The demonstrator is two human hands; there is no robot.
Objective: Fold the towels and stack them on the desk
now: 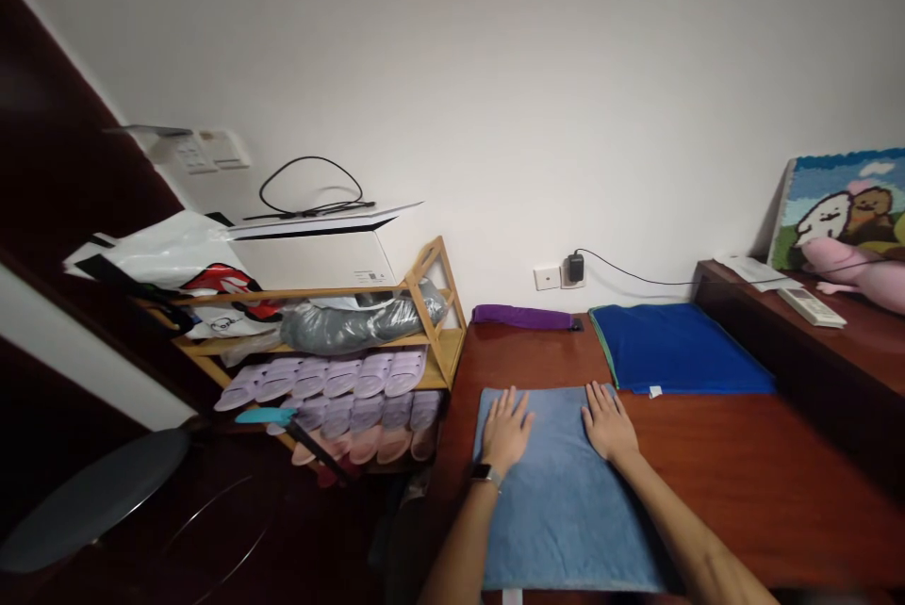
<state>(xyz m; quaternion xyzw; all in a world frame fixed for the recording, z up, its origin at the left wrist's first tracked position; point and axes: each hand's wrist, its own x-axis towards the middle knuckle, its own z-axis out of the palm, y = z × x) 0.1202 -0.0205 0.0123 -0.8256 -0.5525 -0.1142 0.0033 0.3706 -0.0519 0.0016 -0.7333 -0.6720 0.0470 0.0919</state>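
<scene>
A light blue towel [566,511] lies spread on the reddish-brown wooden table [764,473], a white tag showing at its near edge. My left hand [507,431] rests flat on the towel's far left corner, fingers spread; a watch is on that wrist. Flat near the far right corner is my right hand [609,423], its fingers stretched out. Beyond it to the right, a darker blue cloth [679,351] with a green edge and a small white tag lies on the table. Against the wall sits a folded purple cloth [523,317].
On the left stands a wooden rack [445,351] with rows of lilac and pink slippers [346,374] and a white box [318,261] on top. A black charger [576,266] is plugged into the wall. A raised ledge on the right holds a remote [811,307] and a pink plush toy [859,270].
</scene>
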